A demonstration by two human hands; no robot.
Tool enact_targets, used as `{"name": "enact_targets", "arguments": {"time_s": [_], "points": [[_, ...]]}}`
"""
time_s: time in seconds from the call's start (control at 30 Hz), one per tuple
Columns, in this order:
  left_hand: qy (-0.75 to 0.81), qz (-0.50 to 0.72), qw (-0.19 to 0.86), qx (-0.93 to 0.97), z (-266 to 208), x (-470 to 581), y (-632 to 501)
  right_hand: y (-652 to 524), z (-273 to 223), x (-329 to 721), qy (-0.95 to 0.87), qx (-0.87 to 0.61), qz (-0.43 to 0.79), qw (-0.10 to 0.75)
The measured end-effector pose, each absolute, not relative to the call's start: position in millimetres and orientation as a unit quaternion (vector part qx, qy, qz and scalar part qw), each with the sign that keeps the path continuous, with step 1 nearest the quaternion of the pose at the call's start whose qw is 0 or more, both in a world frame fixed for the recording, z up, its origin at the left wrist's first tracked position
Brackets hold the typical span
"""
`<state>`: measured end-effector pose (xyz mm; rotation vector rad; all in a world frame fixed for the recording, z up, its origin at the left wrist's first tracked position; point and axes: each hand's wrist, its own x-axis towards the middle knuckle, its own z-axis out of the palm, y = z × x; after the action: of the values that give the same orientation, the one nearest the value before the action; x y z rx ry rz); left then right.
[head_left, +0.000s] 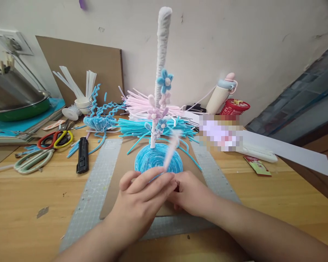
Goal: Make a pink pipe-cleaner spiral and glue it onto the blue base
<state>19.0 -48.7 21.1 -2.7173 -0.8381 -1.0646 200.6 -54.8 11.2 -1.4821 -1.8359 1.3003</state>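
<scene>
Pale pink pipe cleaner [171,151] pinched at its lower end between both hands, left hand [142,200] and right hand [190,194] touching, its long axis rising up-right toward the white stem [163,54] on the blue base [158,158] beyond.

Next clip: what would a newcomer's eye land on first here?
First, the tall white stalk wrapped in fuzzy wire, rising from a round blue base at the centre of the wooden table, with blue and pink flowers on it. In front of it, the left hand and right hand meet over a pale pink pipe cleaner, blurred. Behind lie heaps of blue and pink pipe cleaners.
</scene>
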Motion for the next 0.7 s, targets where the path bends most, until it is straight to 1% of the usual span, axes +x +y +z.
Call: {"name": "enact_targets", "arguments": {"time_s": [0.1,0.2,0.3,0.4,0.5,0.6,0.7], "points": [[-0.286,-0.31,0.064,-0.904,20,18,-48,-57,11,200,-0.633,-0.534,0.521,0.208],[-0.324,-0.298,0.048,-0.897,21,16,-45,-55,11,202,-0.564,-0.542,0.586,0.215],[-0.351,-0.254,0.035,-0.9,24,14,-45,-50,12,205,-0.543,-0.526,0.615,0.225],[-0.373,-0.226,0.039,-0.899,25,14,-46,-47,13,208,-0.548,-0.533,0.604,0.226],[-0.388,-0.215,0.033,-0.896,24,15,-47,-46,10,210,-0.573,-0.556,0.561,0.218],[-0.397,-0.215,0.028,-0.892,23,16,-47,-48,6,211,-0.596,-0.572,0.521,0.217],[-0.381,-0.219,0.018,-0.898,25,18,-45,-49,3,211,-0.601,-0.571,0.519,0.209]]}}
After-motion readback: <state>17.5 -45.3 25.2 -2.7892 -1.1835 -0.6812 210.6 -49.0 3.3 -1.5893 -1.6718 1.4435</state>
